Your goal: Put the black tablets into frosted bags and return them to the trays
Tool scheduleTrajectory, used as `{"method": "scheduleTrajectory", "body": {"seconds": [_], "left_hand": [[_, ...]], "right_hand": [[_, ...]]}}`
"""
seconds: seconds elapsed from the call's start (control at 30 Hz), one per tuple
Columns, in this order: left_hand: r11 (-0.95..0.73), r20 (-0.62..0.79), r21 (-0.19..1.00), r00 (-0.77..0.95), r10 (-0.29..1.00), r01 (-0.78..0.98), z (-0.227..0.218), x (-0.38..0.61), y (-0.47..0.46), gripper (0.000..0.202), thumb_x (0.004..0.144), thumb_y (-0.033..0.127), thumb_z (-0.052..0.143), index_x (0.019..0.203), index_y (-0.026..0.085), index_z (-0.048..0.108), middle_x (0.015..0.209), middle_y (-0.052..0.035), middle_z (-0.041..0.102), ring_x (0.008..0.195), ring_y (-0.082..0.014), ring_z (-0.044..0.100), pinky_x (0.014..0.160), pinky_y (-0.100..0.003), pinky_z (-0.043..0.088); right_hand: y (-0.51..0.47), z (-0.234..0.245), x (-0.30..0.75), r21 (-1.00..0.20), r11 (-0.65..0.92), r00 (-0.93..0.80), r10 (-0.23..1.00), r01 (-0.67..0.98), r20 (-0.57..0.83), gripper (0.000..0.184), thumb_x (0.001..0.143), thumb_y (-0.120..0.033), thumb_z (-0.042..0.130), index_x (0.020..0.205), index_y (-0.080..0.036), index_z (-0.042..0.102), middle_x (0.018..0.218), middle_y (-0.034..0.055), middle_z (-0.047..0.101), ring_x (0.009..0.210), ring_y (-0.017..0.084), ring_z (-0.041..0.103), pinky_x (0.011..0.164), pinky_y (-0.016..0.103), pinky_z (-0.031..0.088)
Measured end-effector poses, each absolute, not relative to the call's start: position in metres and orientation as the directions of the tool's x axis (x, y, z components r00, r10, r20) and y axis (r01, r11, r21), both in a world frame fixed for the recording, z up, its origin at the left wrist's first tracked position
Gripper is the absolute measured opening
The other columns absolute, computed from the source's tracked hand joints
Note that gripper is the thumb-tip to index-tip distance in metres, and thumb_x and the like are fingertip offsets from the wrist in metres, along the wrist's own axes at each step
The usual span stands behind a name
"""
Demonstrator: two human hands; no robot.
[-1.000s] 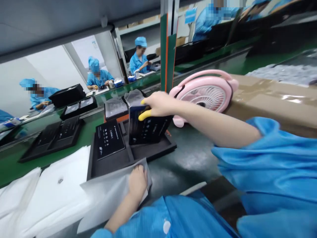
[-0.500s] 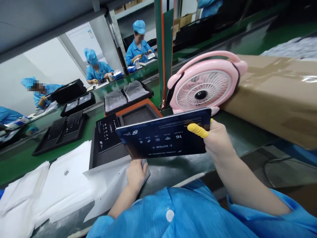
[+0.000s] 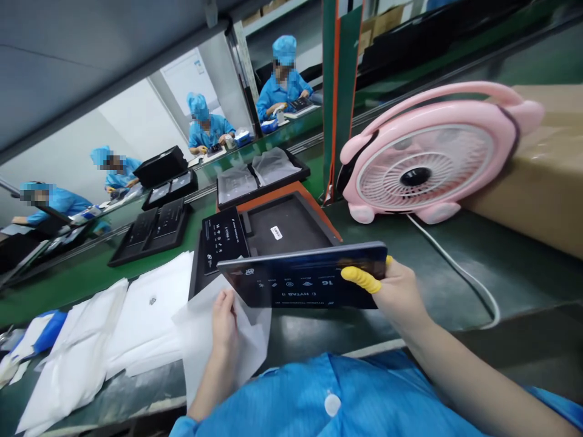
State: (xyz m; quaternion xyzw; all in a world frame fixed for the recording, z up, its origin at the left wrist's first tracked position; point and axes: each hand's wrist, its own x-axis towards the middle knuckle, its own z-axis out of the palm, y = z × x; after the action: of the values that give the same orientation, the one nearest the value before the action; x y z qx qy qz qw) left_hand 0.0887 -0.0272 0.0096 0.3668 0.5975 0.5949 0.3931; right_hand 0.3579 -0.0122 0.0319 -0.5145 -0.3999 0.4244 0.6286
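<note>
My right hand [image 3: 396, 285], with yellow finger covers on its thumb and a finger, grips the right end of a dark tablet [image 3: 300, 282]. The tablet is tilted on its long edge, and its printed front, lettered HYTAB, faces me. My left hand [image 3: 225, 321] pinches a translucent white sleeve [image 3: 250, 346] just in front of the tablet's left end. Behind the tablet lies a black tray [image 3: 291, 224]; another dark tablet [image 3: 224, 240] rests in its left part, and a small white label shows in the right compartment.
A stack of white sleeves [image 3: 150, 315] lies to the left. Farther back are black trays [image 3: 150, 230] with tablets and a tray with wrapped items [image 3: 255, 176]. A pink fan [image 3: 428, 158] stands at right beside a cardboard box [image 3: 542, 182], its white cord [image 3: 460, 267] trailing forward. Several co-workers sit opposite.
My left hand has lifted the sleeve and moved left with it. The tablet has dropped a little and tipped flatter, still in my right hand. The camera view has shifted left.
</note>
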Motion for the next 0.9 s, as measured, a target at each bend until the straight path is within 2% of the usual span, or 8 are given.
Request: {"method": "scheduleTrajectory", "body": {"seconds": [0.1,0.17,0.33,0.43,0.57,0.77,0.83,0.9], "left_hand": [[-0.121,0.132,0.991,-0.519,0.844,0.054,0.039,0.076,-0.023,0.034,0.069,0.043,0.057,0.057,0.018,0.037,0.051,0.0075,0.037,0.048,-0.0059,0.036,0.051,-0.018,0.034],[-0.202,0.294,0.952,-0.505,0.811,0.23,0.056,0.074,-0.023,0.029,0.073,0.039,0.053,0.057,0.018,0.038,0.053,0.0064,0.038,0.05,-0.0068,0.036,0.052,-0.018,0.033],[-0.38,0.455,0.601,0.09,0.886,0.703,0.071,0.101,-0.039,0.029,0.081,0.026,0.043,0.054,0.018,0.039,0.054,0.0023,0.04,0.053,-0.0097,0.038,0.054,-0.022,0.03],[-0.511,0.365,0.455,0.37,0.854,0.729,0.063,0.108,-0.051,0.03,0.085,0.021,0.035,0.055,0.018,0.038,0.054,0.0016,0.041,0.053,-0.0094,0.039,0.053,-0.022,0.029],[-0.547,0.16,0.452,0.54,0.827,0.704,0.052,0.104,-0.047,0.027,0.085,0.017,0.036,0.058,0.018,0.042,0.057,0.002,0.045,0.054,-0.0086,0.041,0.054,-0.021,0.03],[-0.57,0.45,0.537,0.36,0.817,0.622,0.076,0.14,0.001,0.027,0.083,0.023,0.036,0.057,0.018,0.04,0.056,0.0017,0.042,0.055,-0.0096,0.041,0.055,-0.022,0.033],[-0.538,0.464,0.546,0.302,0.833,0.642,0.08,0.155,0.008,0.025,0.082,0.022,0.037,0.057,0.018,0.04,0.057,0.0014,0.043,0.055,-0.0099,0.042,0.056,-0.022,0.034],[-0.544,0.392,0.512,0.383,0.836,0.665,0.08,0.16,0.006,0.025,0.082,0.022,0.037,0.057,0.018,0.041,0.057,0.001,0.045,0.055,-0.0101,0.043,0.057,-0.022,0.035]], "right_hand": [[-0.012,0.032,0.341,-0.991,0.107,0.147,0.985,-0.08,0.094,0.037,0.04,-0.047,0.078,0.064,-0.021,0.068,0.065,0.0033,0.068,0.062,0.022,0.063,0.061,0.035,0.053],[-0.014,0.028,0.329,-0.992,0.099,0.076,0.993,-0.077,0.093,0.034,0.043,-0.046,0.077,0.064,-0.021,0.067,0.065,0.0031,0.068,0.063,0.023,0.064,0.061,0.034,0.053],[-0.01,0.01,0.307,-0.993,0.029,0.037,0.999,-0.113,0.025,0.039,0.046,-0.045,0.077,0.073,-0.019,0.066,0.072,0.0036,0.069,0.07,0.023,0.065,0.067,0.034,0.053],[0.002,0.001,0.311,-0.99,-0.042,0.162,0.985,-0.138,-0.064,0.05,0.04,-0.047,0.078,0.078,-0.017,0.064,0.074,0.0049,0.069,0.074,0.025,0.064,0.07,0.037,0.052],[0.015,0.001,0.313,-0.956,-0.068,0.3,0.941,-0.285,-0.157,0.062,0.04,-0.052,0.077,0.087,-0.016,0.061,0.079,0.0057,0.069,0.074,0.024,0.063,0.068,0.039,0.052],[0.015,0.011,0.264,-0.965,0.028,0.115,0.993,-0.261,-0.002,0.044,0.05,-0.045,0.074,0.079,-0.016,0.06,0.077,0.0049,0.068,0.076,0.023,0.062,0.073,0.035,0.05],[0.016,0.011,0.249,-0.963,0.045,0.017,0.999,-0.266,0.042,0.035,0.056,-0.046,0.069,0.073,-0.017,0.059,0.074,0.0043,0.068,0.074,0.022,0.062,0.072,0.035,0.05],[0.019,0.009,0.243,-0.962,0.057,-0.026,0.998,-0.267,0.066,0.031,0.061,-0.048,0.063,0.064,-0.018,0.057,0.068,0.0032,0.066,0.071,0.022,0.062,0.069,0.035,0.05]]}}
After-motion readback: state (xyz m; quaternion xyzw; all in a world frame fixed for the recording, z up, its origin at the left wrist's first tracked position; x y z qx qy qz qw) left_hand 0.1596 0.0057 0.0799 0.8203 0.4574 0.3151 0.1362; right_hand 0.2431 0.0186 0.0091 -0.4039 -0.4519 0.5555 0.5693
